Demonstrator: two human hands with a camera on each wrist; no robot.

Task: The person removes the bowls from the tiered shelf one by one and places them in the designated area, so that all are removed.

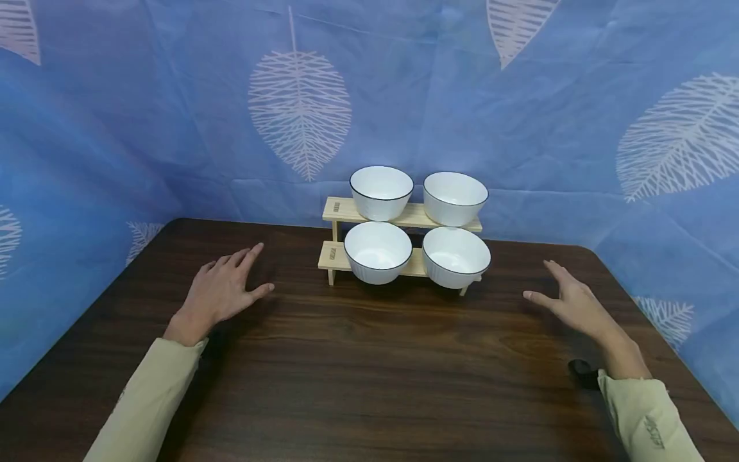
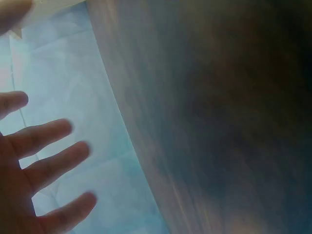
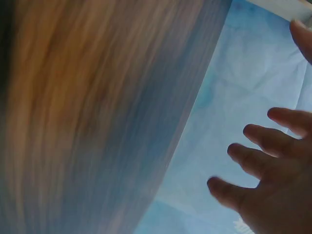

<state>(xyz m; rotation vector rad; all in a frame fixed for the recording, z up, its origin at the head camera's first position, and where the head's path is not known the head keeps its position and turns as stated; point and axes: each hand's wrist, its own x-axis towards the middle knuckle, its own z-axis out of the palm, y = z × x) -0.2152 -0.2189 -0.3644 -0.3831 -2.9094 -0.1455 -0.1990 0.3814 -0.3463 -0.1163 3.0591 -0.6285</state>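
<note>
My left hand (image 1: 220, 290) is over the left part of the table with its fingers spread and nothing in it. On the right side, my right hand (image 1: 577, 305) is likewise spread and holds nothing. Between the hands, at the back, stands a two-step wooden rack (image 1: 330, 255). Its upper step carries a white bowl (image 1: 381, 186) with a dark rim on the left and a matching bowl (image 1: 456, 192) on the right. On the lower step sit another bowl (image 1: 378, 250) and, to its right, one more bowl (image 1: 456, 253). Neither hand touches the rack or bowls.
The dark wooden table (image 1: 369, 359) has rounded back corners. Blue cloth (image 1: 190, 115) printed with white leaves hangs behind it and along both sides, close behind the rack. A black band (image 1: 583, 373) shows at the right wrist.
</note>
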